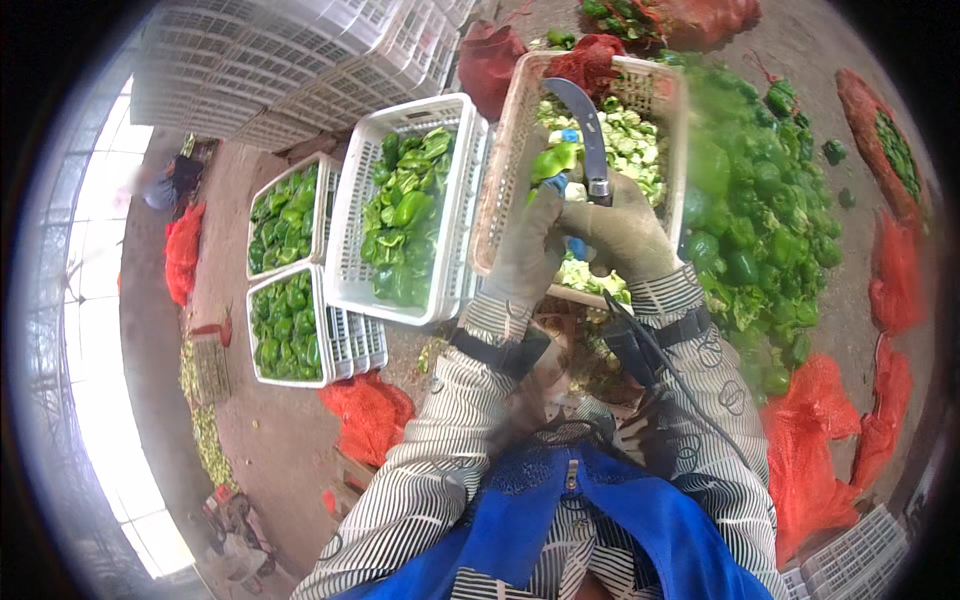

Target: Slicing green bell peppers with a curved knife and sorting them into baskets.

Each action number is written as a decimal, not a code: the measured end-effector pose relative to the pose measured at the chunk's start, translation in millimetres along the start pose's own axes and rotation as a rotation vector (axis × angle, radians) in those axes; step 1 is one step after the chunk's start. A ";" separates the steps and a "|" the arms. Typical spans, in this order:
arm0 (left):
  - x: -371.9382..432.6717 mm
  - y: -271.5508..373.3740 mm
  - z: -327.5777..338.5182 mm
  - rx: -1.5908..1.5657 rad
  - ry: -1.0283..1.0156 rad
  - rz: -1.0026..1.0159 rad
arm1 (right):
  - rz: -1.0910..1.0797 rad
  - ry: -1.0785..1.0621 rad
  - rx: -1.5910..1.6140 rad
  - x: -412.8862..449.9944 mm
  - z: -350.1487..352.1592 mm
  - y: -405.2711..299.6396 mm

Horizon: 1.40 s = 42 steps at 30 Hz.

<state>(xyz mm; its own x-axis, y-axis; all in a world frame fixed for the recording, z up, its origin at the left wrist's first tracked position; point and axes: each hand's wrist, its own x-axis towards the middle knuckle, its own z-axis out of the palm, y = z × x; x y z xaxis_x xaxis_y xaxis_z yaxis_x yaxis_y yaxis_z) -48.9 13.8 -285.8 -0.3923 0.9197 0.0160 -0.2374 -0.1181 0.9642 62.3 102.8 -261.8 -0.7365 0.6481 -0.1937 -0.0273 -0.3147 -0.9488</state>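
Note:
Both of my hands are gloved and meet over a beige plastic crate (501,161) of pale pepper cores and scraps (634,142). My right hand (622,225) grips the dark handle of a curved knife (587,124), its blade pointing up and bending left at the tip. A piece of green bell pepper (555,161) is in my left hand (525,240), just left of the blade. Blue shows at some fingertips. Where the fingers of the two hands overlap, their grip is partly hidden.
A white crate (341,247) of cut green peppers stands left, with two fuller pepper crates (326,345) (320,214) beyond. A large heap of green bell peppers (765,202) lies right. Red mesh sacks (810,435) lie around. Stacked white crates (337,82) rise upper left; a person (161,184) is far left.

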 end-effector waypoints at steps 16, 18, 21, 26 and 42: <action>18.1 -9.9 -30.0 0.155 0.356 0.257 | -0.445 0.458 -0.851 25.0 2.4 21.7; 16.5 -7.2 -33.3 -0.390 0.345 0.110 | -0.443 0.338 -0.697 26.7 7.2 25.6; 7.7 -15.7 -37.6 -0.671 0.162 0.086 | -0.365 0.080 -0.427 23.0 29.4 30.9; -17.9 -27.1 -38.0 0.831 0.234 0.439 | -0.051 -0.040 -0.333 20.0 39.9 33.1; -23.9 11.4 -39.1 0.678 0.637 0.357 | -0.030 -0.069 -0.194 15.4 39.7 30.8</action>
<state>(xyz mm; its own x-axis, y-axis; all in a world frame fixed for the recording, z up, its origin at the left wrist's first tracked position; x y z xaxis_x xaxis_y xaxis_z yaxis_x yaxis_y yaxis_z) -77.0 -24.2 -285.6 -0.7929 0.4756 0.3810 0.4672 0.0731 0.8811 23.3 75.6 -284.1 -0.7821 0.6040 -0.1533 0.0756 -0.1522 -0.9855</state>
